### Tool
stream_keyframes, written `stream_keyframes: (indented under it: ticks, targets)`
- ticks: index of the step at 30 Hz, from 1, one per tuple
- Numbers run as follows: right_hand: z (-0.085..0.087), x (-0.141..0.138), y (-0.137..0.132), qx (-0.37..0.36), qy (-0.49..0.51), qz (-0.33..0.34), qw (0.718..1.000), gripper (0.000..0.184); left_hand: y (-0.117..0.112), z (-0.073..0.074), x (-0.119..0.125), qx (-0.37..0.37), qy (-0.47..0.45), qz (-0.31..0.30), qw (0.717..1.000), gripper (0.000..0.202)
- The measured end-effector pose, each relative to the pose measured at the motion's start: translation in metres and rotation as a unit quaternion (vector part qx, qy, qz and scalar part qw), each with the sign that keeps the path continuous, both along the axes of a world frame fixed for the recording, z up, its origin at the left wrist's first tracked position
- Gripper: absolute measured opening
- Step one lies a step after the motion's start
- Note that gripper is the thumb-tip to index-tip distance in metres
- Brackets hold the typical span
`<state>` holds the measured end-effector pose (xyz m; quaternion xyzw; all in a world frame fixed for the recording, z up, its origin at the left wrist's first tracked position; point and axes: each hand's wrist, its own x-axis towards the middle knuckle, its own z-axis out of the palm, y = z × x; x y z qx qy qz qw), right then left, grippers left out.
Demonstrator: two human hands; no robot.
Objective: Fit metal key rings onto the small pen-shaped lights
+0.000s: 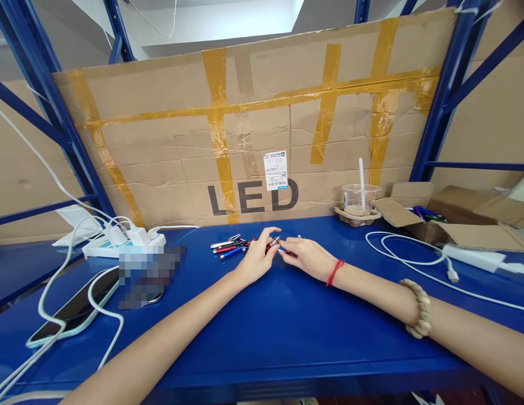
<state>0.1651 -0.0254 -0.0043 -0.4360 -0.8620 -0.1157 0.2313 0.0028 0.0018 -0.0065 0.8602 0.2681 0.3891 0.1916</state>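
My left hand (256, 256) is closed around a slim red pen-like stick (272, 244) with a shiny metal end. Close beside it, the fingers of my right hand (308, 254) are bent over a second dark red pen-like stick (290, 253), mostly hidden beneath them. Whether the two pieces touch is too small to tell. Left of my left hand lies a loose group of similar sticks: a silver stick (223, 244), a red stick (226, 249) and a blue stick (231, 253), with metal ends and small clips or rings.
A white power strip (105, 246) with chargers, a phone (76, 309) and cables lie left. At right are a plastic cup (361, 198) with a straw, an opened cardboard box (447, 225) and a white cable (407, 261). Behind the blue tabletop (287, 332) stands a cardboard panel (173, 152).
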Motion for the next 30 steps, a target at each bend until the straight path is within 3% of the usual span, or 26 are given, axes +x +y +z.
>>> stream_keyframes:
  ticks: [12, 20, 30]
  targets:
    - [0.006, 0.002, 0.002, 0.007, 0.061, 0.037, 0.997, 0.022, -0.002, 0.002, -0.001, -0.017, -0.02, 0.005, 1.0, 0.027]
    - [0.008, 0.012, 0.007, 0.043, 0.213, 0.022, 0.976, 0.029, 0.004, -0.001, -0.001, -0.05, -0.016, 0.023, 0.998, 0.034]
    - [0.007, -0.002, 0.0, 0.057, 0.187, 0.049, 0.979, 0.032, -0.003, 0.003, -0.002, -0.026, 0.022, 0.005, 0.999, 0.04]
